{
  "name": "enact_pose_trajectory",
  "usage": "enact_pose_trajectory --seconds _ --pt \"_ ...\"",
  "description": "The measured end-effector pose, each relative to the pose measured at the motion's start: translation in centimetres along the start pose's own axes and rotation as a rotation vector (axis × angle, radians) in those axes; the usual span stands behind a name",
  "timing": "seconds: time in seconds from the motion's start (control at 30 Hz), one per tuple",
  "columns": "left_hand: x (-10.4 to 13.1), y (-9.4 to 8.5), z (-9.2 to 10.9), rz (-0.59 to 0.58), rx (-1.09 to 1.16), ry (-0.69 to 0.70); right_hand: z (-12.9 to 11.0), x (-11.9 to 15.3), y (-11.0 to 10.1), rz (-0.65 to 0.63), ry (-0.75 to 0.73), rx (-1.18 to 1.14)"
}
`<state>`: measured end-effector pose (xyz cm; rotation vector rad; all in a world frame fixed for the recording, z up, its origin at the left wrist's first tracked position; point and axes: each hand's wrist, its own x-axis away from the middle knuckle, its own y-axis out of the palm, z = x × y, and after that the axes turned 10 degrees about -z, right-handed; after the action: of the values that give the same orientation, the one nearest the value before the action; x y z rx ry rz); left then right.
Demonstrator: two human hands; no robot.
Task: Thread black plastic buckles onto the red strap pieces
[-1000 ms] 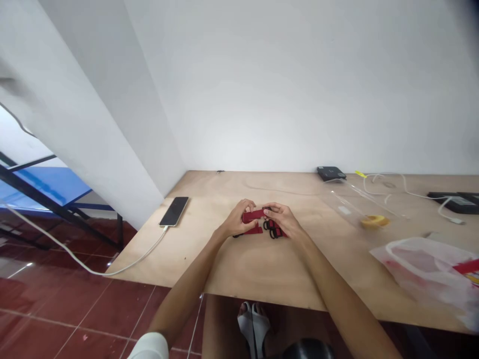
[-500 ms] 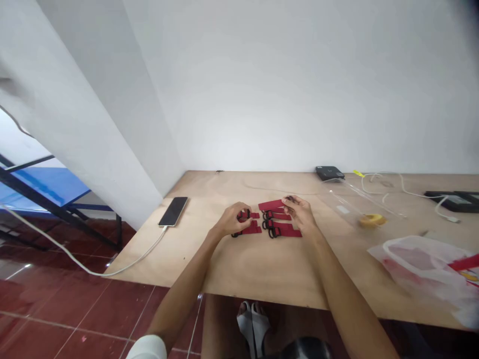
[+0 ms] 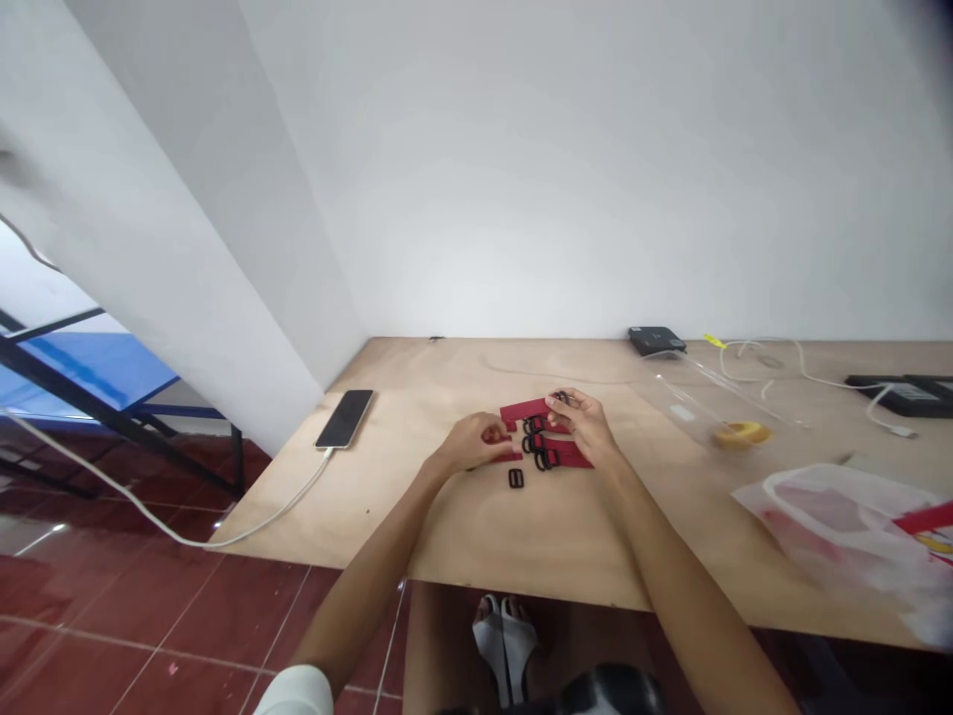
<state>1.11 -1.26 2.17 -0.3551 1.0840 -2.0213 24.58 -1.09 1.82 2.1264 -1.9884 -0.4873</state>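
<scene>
Several red straps (image 3: 572,454) with black rings and buckles (image 3: 547,459) lie bunched on the wooden table. My right hand (image 3: 585,419) pinches the black hardware at the right end of a red strap (image 3: 523,409), which extends left above the others. Just left of the bunch, my left hand (image 3: 475,442) has its fingers curled over red strap pieces; what they grip is hidden. A loose black slider buckle (image 3: 516,479) rests on the table below the straps.
On the wooden table (image 3: 417,556), a phone (image 3: 344,419) with a white cable is at left. A black box (image 3: 656,342), clear plastic packaging, a yellow roll (image 3: 741,435), cables and a translucent bag (image 3: 834,516) are at right.
My right hand has moved left with the red strap. My left hand has closed in beside the bunch. A black slider buckle now shows loose below the straps.
</scene>
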Motion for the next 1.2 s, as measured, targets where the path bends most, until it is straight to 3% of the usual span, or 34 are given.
enact_pose_trajectory --seconds 0.1,0.27,0.37,0.53,0.6,0.7,0.83,0.9,1.07,1.13,1.2 --pt "-0.5 -0.1 -1.0 0.142 0.222 -0.131 0.5 0.3 0.8 -0.036 0.012 0.045" --pt "-0.7 0.0 -2.1 0.149 0.463 -0.046 1.2 0.7 1.8 -0.047 0.018 0.079" --pt "-0.6 -0.5 -2.3 0.230 0.464 -0.064 1.2 0.4 1.2 0.015 0.004 0.109" --pt "-0.3 -2.0 -4.0 0.434 0.291 -0.290 0.7 -0.4 -0.9 0.203 -0.136 0.147" --pt "0.0 -2.5 -5.3 0.493 0.229 -0.367 0.4 -0.4 -1.4 0.219 -0.175 0.163" --pt "0.5 -2.9 -7.1 0.512 0.112 -0.492 -0.1 0.3 -1.2 0.041 -0.082 0.260" --pt "1.0 -2.8 -8.2 0.455 -0.033 -0.604 -0.1 1.9 0.5 -0.530 0.231 0.532" --pt "1.0 -2.7 -8.3 0.428 -0.094 -0.632 0.2 2.5 1.3 -0.690 0.299 0.657" --pt "1.0 -2.6 -8.3 0.374 -0.213 -0.634 0.5 2.8 1.5 -0.719 0.231 0.828" --pt "1.0 -2.5 -8.3 0.372 -0.248 -0.627 0.5 2.3 1.0 -0.637 0.141 0.854" --pt "1.0 -2.5 -8.4 0.377 -0.271 -0.625 0.7 1.5 0.2 -0.451 0.005 0.910"
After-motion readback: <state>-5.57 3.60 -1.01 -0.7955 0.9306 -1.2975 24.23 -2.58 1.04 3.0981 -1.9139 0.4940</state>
